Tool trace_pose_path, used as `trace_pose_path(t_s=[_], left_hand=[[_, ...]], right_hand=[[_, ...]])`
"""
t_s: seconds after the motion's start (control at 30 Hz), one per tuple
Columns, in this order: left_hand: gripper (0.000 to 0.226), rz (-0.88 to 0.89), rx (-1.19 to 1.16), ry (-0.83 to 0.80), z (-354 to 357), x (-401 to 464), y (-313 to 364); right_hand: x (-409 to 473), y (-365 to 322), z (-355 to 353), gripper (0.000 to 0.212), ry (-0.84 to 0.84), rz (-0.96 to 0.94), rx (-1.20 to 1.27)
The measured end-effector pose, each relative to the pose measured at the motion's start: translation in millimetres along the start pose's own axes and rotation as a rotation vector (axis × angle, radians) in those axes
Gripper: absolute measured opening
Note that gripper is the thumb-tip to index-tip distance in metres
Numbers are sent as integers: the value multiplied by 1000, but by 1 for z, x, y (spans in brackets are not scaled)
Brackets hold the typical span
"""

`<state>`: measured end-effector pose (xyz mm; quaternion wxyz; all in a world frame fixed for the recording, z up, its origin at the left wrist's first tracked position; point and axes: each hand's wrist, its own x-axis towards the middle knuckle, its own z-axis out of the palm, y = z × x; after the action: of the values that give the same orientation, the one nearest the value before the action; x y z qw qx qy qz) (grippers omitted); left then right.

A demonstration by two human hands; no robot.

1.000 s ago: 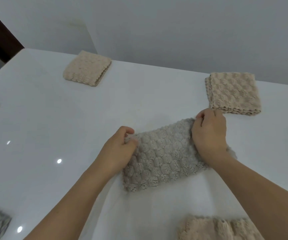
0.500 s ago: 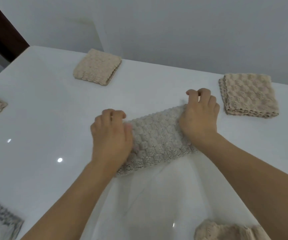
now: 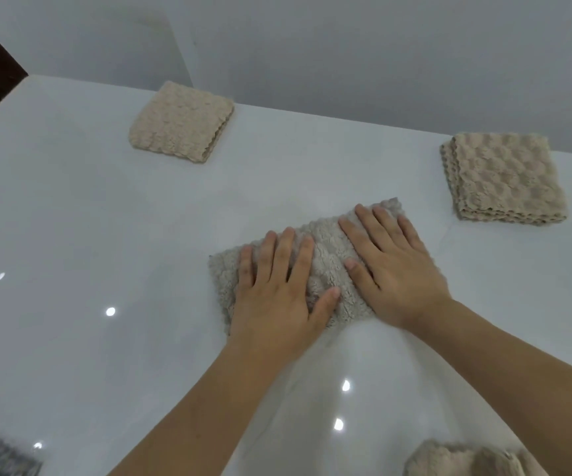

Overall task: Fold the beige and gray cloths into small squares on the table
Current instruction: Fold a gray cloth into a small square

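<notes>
At tabletop [image 3: 71, 218] centre, a half-folded gray cloth [image 3: 325, 266] is pressed flat by the left hand [image 3: 274, 297] and right hand [image 3: 391, 266], each grip released; folded beige squares lie at 11 [image 3: 181, 121] and 2 o'clock [image 3: 504, 180], another beige cloth [image 3: 466, 458] at 5 apparently unfolded.

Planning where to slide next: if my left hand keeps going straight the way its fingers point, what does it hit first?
Past the gray cloth it presses, the left hand seems to meet bare table; the far beige square looks left of that line.

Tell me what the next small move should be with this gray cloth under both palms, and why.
Probably fold one short end over the other: the gray cloth lies as a flat oblong under the left hand and right hand, while the folded beige cloths are already squares.
</notes>
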<state>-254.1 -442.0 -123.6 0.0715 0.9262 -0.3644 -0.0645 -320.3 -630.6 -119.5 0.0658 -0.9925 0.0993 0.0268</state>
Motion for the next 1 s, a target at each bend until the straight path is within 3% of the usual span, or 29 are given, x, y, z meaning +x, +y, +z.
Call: trace_pose_path(t_s=[0.2, 0.33, 0.6, 0.73, 0.87, 1.0], left_hand=[[77, 54, 58, -23, -3, -7, -23], [80, -43, 96, -68, -12, -26, -44], [71, -35, -1, 6, -7, 6, 12], [72, -31, 14, -6, -6, -16, -18], [73, -47, 22, 5, -19, -25, -38], [46, -176, 19, 44, -38, 0, -39]], right_hand=[[2, 3, 0, 61, 12, -5, 19], [1, 1, 1, 61, 23, 14, 37], [-1, 0, 1, 57, 83, 0, 50], [-5, 3, 3, 53, 234, 90, 165], [-11, -2, 5, 23, 525, 218, 84], [-11, 0, 6, 17, 545, 238, 20]])
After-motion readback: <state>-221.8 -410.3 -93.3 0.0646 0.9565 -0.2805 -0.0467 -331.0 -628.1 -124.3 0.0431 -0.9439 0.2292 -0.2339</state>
